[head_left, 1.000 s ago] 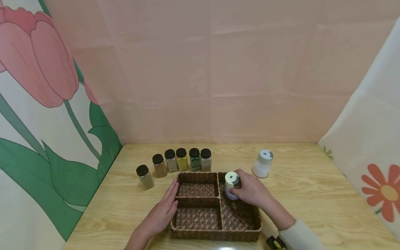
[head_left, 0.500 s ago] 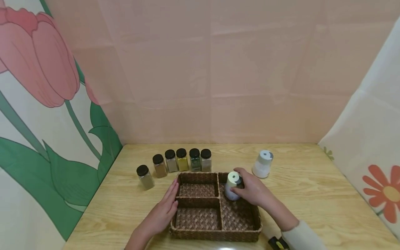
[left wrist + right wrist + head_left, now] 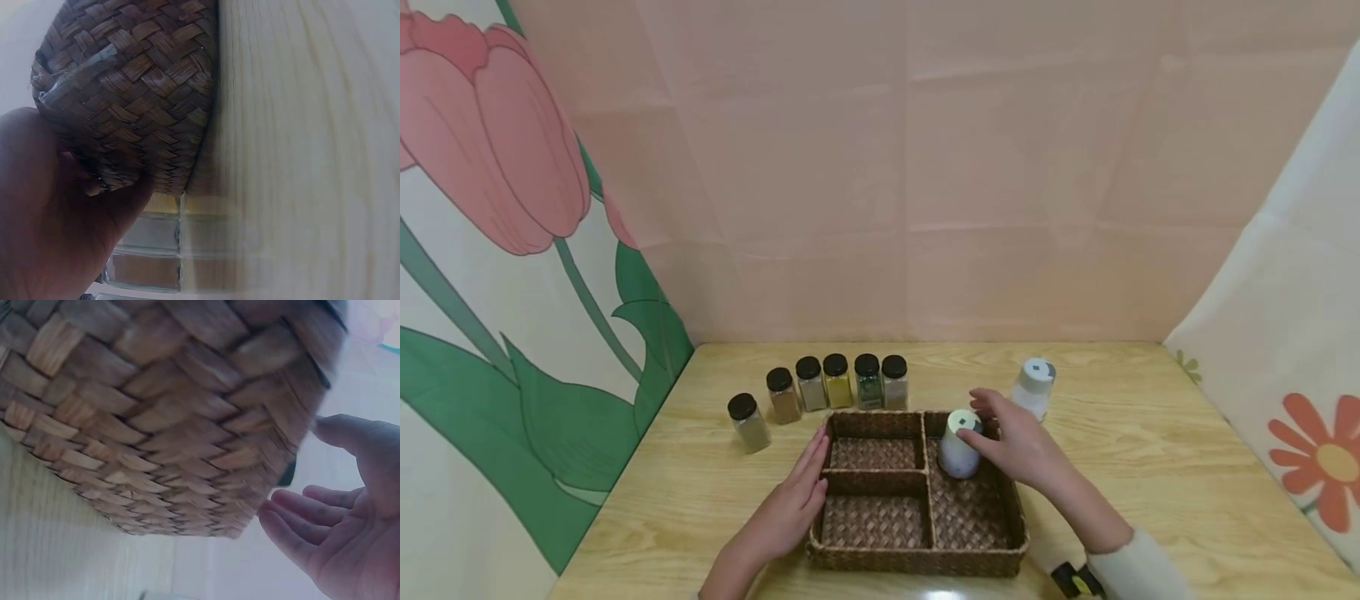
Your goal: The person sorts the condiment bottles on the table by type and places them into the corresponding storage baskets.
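Note:
A brown woven basket tray (image 3: pixel 917 561) with three compartments sits on the table. In its long right compartment, towards the back, stands a white bottle (image 3: pixel 959 461) with a pale, flat round top. My right hand (image 3: pixel 1026 446) is beside it, thumb near the top and fingers spread apart; the right wrist view shows this hand (image 3: pixel 356 519) loosely spread by the tray's outer wall (image 3: pixel 187 419). Against the tray's left side rests my left hand (image 3: pixel 786 510) with straight fingers. In the left wrist view its thumb (image 3: pixel 128 206) touches the woven wall (image 3: pixel 134 94).
A second white bottle (image 3: pixel 1032 392) stands behind my right hand, partly hidden. Behind the tray is a row of several black-lidded glass spice jars (image 3: pixel 837 385), with another jar (image 3: pixel 750 427) set apart at the left. A pink cloth (image 3: pixel 895 208) hangs behind the table.
My right hand has let go of the white bottle inside the tray, its fingers spreading and shifting slightly right. The bottle stays upright in the right compartment. My left hand has not moved.

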Demonstrator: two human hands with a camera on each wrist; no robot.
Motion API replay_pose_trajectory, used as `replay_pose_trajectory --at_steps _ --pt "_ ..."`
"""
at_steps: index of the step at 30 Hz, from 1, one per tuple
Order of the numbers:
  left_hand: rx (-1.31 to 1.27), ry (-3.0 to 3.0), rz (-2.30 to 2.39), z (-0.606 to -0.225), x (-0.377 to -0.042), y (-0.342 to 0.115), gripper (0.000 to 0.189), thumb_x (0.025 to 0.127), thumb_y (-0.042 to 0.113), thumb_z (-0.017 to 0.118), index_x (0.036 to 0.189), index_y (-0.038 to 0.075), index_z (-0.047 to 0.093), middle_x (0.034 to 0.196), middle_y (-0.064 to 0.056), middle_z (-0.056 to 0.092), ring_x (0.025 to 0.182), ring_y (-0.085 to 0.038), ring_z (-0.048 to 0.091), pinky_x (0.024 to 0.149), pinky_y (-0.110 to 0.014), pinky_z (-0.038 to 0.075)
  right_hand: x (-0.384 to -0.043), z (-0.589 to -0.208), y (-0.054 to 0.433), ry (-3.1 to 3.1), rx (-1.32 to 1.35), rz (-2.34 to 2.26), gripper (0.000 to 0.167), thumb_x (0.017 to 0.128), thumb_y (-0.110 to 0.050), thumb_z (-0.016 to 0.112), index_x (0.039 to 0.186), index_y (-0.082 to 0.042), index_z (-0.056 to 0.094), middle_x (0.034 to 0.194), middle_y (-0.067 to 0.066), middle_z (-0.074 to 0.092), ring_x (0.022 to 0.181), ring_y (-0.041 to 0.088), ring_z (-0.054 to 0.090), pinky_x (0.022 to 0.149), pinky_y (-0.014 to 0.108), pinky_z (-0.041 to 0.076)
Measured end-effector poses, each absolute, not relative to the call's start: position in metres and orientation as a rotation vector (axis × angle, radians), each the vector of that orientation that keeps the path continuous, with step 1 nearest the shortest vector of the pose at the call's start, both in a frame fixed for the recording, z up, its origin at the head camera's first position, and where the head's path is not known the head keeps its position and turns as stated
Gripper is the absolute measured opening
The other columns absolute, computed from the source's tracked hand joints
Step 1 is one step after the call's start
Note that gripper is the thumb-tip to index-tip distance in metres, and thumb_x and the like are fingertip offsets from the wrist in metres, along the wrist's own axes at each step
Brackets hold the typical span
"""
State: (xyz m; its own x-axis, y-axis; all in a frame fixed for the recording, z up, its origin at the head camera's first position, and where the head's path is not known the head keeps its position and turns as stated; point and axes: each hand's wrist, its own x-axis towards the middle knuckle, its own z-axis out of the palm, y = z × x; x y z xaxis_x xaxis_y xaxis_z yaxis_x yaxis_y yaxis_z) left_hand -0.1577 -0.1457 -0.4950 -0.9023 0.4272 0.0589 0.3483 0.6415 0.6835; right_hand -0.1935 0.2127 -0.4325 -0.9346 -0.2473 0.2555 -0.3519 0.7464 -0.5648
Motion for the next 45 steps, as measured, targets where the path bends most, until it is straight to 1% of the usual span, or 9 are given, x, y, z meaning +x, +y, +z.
replay_pose_trajectory --at_steps 3,6,13,16,19,24,33,38,45 --pt "0.648 2.747 1.104 -0.496 -0.158 -0.146 0.060 0.113 0.031 0.033 0.164 0.012 0.008 0.171 0.000 -0.004 0.154 -0.028 0.016 0.117 -0.056 0.029 -0.193 -0.432 0.217 -2.742 0.478 0.965 0.057 0.095 -0.024 0.074 0.139 0.004 0.051 0.124 0.024 0.067 0.110 0.039 0.066 0.089 0.053 0.056" --pt "0.647 2.747 1.097 -0.495 -0.158 -0.145 0.060 0.113 0.032 0.032 0.164 0.012 0.007 0.171 -0.001 -0.003 0.153 -0.029 0.017 0.117 -0.056 0.029 -0.193 -0.431 0.222 -2.730 0.459 0.974 0.056 0.096 -0.026 0.072 0.140 0.003 0.051 0.125 0.024 0.066 0.111 0.039 0.066 0.092 0.054 0.055" --pt "0.638 2.735 1.109 -0.495 -0.157 -0.145 0.061 0.113 0.032 0.032 0.164 0.012 0.007 0.170 0.005 -0.006 0.153 -0.030 0.017 0.117 -0.057 0.029 -0.190 -0.428 0.236 -2.745 0.402 0.995 0.057 0.100 -0.031 0.066 0.143 0.003 0.049 0.131 0.026 0.063 0.115 0.043 0.063 0.093 0.057 0.053" --pt "0.641 2.738 1.114 -0.495 -0.157 -0.145 0.061 0.113 0.031 0.033 0.164 0.011 0.008 0.170 0.004 -0.005 0.153 -0.030 0.017 0.117 -0.057 0.029 -0.190 -0.429 0.243 -2.749 0.381 0.999 0.058 0.101 -0.031 0.065 0.144 0.003 0.047 0.131 0.027 0.062 0.115 0.044 0.063 0.092 0.057 0.054" --pt "0.641 2.735 1.117 -0.496 -0.158 -0.145 0.061 0.112 0.031 0.033 0.164 0.011 0.008 0.171 0.002 -0.005 0.153 -0.029 0.017 0.117 -0.057 0.029 -0.190 -0.430 0.249 -2.749 0.355 1.011 0.060 0.101 -0.033 0.065 0.145 0.003 0.046 0.131 0.028 0.062 0.113 0.044 0.064 0.092 0.057 0.054" --pt "0.627 2.721 1.118 -0.496 -0.158 -0.146 0.061 0.112 0.033 0.033 0.164 0.014 0.007 0.170 0.007 -0.006 0.154 -0.027 0.016 0.118 -0.055 0.029 -0.189 -0.431 0.257 -2.756 0.315 1.017 0.061 0.101 -0.034 0.065 0.145 0.003 0.045 0.133 0.029 0.060 0.113 0.044 0.064 0.092 0.057 0.054" --pt "0.614 2.714 1.115 -0.497 -0.159 -0.147 0.062 0.112 0.037 0.031 0.164 0.017 0.006 0.170 0.008 -0.006 0.154 -0.024 0.014 0.118 -0.054 0.029 -0.187 -0.434 0.269 -2.763 0.291 1.013 0.062 0.101 -0.033 0.064 0.146 0.005 0.043 0.136 0.031 0.057 0.117 0.046 0.061 0.094 0.057 0.053" --pt "0.623 2.716 1.112 -0.498 -0.159 -0.147 0.062 0.112 0.038 0.031 0.164 0.016 0.006 0.171 0.004 -0.004 0.154 -0.025 0.015 0.118 -0.055 0.030 -0.186 -0.437 0.275 -2.777 0.256 1.007 0.065 0.100 -0.032 0.065 0.146 0.007 0.042 0.136 0.033 0.056 0.117 0.047 0.060 0.095 0.058 0.053" --pt "0.609 2.711 1.118 -0.497 -0.159 -0.146 0.062 0.112 0.038 0.033 0.164 0.016 0.007 0.171 0.006 -0.005 0.154 -0.025 0.015 0.118 -0.055 0.029 -0.187 -0.440 0.285 -2.808 0.189 0.964 0.072 0.100 -0.039 0.065 0.147 0.008 0.039 0.137 0.035 0.054 0.116 0.052 0.059 0.093 0.061 0.052"
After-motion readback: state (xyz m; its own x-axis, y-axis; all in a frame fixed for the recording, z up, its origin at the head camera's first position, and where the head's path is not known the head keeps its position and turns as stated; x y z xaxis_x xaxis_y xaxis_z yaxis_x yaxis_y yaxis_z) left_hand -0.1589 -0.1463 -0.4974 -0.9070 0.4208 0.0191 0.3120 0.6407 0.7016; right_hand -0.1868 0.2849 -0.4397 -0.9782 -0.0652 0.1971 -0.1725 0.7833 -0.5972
